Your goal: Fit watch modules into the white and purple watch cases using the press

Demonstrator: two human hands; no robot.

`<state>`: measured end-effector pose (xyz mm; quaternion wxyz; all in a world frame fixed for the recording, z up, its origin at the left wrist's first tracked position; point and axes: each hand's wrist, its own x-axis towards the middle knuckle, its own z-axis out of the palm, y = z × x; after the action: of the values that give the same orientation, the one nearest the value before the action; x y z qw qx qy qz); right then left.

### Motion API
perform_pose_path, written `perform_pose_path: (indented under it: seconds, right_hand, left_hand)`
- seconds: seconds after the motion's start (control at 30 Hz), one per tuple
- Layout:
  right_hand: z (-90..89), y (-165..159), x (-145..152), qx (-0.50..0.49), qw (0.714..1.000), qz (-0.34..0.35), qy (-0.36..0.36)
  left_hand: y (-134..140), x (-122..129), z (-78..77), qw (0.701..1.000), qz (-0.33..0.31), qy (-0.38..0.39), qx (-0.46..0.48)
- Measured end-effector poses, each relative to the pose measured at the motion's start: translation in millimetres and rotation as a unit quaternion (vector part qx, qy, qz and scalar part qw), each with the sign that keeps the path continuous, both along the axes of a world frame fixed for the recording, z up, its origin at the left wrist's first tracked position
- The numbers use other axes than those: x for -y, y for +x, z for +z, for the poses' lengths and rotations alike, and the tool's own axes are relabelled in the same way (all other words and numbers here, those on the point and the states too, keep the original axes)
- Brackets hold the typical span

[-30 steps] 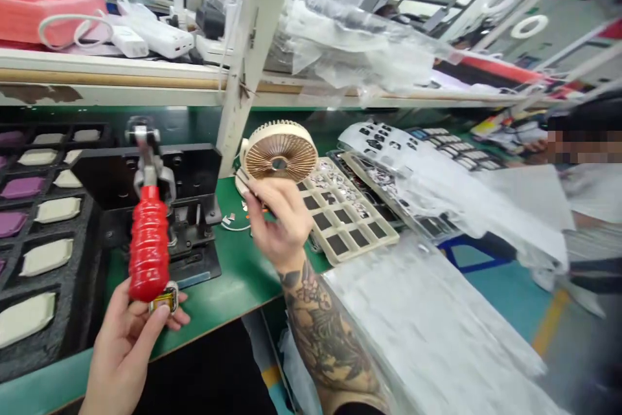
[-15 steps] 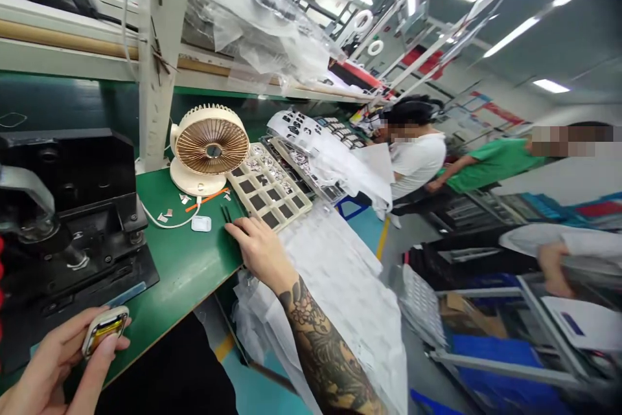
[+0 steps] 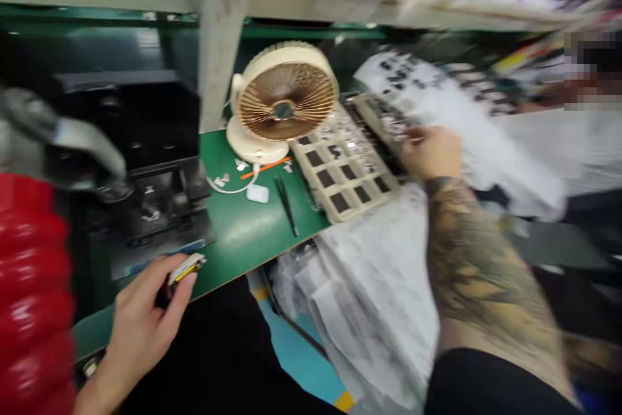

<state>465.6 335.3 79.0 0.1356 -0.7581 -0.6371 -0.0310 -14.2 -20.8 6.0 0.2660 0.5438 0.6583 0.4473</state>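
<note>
My left hand (image 3: pixel 148 314) pinches a small pale device case (image 3: pixel 189 265) with a yellow part inside, above the front edge of the green table. Far to the right, my right hand (image 3: pixel 432 153) reaches over a tray of small parts (image 3: pixel 381 114); its fingers point down and are blurred, so what they hold, if anything, does not show. Black tweezers (image 3: pixel 286 206) lie on the table, apart from both hands. Between the tweezers and my right hand sits a cream compartment tray (image 3: pixel 335 191) with dark squares and small clear pieces.
A cream desk fan (image 3: pixel 286 104) stands behind the tweezers. Near its base are an orange stick (image 3: pixel 265 168), a white cable and a small white piece (image 3: pixel 257 193). A black press (image 3: pixel 160 162) stands at left, a red coiled hose (image 3: pixel 34 292) before it. White sheeting (image 3: pixel 379 259) hangs at the table edge.
My right hand has left the tweezers on the table and moved right to the parts tray. My left hand keeps the device case, now turned more edge-on. The view has swung right and down.
</note>
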Motion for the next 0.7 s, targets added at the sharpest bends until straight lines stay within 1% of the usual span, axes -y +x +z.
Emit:
perform_pose_path:
  seconds: [0.07, 0.13, 0.17, 0.23, 0.3, 0.37, 0.4, 0.47, 0.53, 0.6, 0.7]
  right_hand:
    - [-14.0, 4, -17, 0.005, 1.0, -0.021, -0.009]
    - [-19.9, -1, -19, 0.032, 0.999, -0.024, 0.024]
    - [-19.7, -6, -15, 0.047, 0.998, -0.013, 0.043]
    - [-17.4, -19, -6, 0.07, 0.995, 0.04, 0.062]
    - [-17.6, -34, 1, 0.081, 0.99, 0.109, 0.042]
    - [-20.4, -46, 3, 0.089, 0.981, 0.17, 0.004]
    - [-22.0, -51, 3, 0.09, 0.976, 0.198, -0.017]
    - [-24.5, -58, 2, 0.088, 0.966, 0.238, -0.054]
    - [-26.3, -63, 1, 0.082, 0.96, 0.257, -0.07]
    - [-28.6, -66, -2, 0.076, 0.96, 0.262, -0.069]
    - [-34.1, -70, -12, 0.069, 0.957, 0.272, -0.071]
  left_hand:
    - [6, -4, 4.3, 1.0, -0.003, -0.017, -0.015]
    - [7, -3, 4.6, 1.0, 0.002, -0.023, -0.012]
    - [7, 0, 3.6, 1.0, 0.006, -0.022, -0.01]
    - [5, 7, -2.2, 1.0, 0.008, -0.016, -0.01]
    - [0, 12, -12.5, 1.0, -0.005, -0.014, -0.01]
    - [-3, 12, -21.6, 1.0, -0.024, -0.011, -0.009]
    - [-4, 12, -24.0, 1.0, -0.026, -0.014, -0.009]
    - [-3, 12, -24.1, 0.999, -0.013, -0.03, -0.008]
    - [-1, 13, -21.1, 0.999, 0.008, -0.049, -0.004]
    - [1, 13, -19.4, 0.998, 0.023, -0.066, 0.001]
    - [-2, 11, -22.4, 0.997, 0.023, -0.068, 0.003]
